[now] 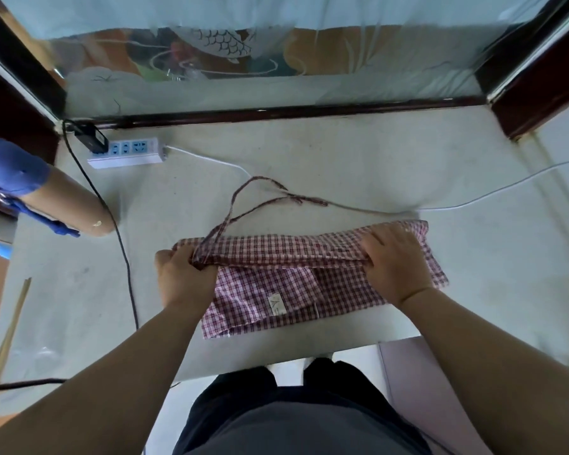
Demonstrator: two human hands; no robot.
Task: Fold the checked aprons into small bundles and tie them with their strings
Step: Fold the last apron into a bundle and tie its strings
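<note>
A red and white checked apron (286, 284) lies partly folded into a long band on the pale table (473, 152), with a small white label facing up. Its checked strings (243, 208) trail away from the left end toward the table's middle. My left hand (181, 274) grips the apron's left end where the strings come out. My right hand (395, 261) grips the folded upper edge near the right end, fingers curled over the cloth.
A white power strip (128, 152) with a black plug lies at the back left; a black cable (125, 257) and a white cable (473, 198) cross the table. A cardboard tube (69, 205) with blue plastic sits at the left edge. A glass panel stands behind.
</note>
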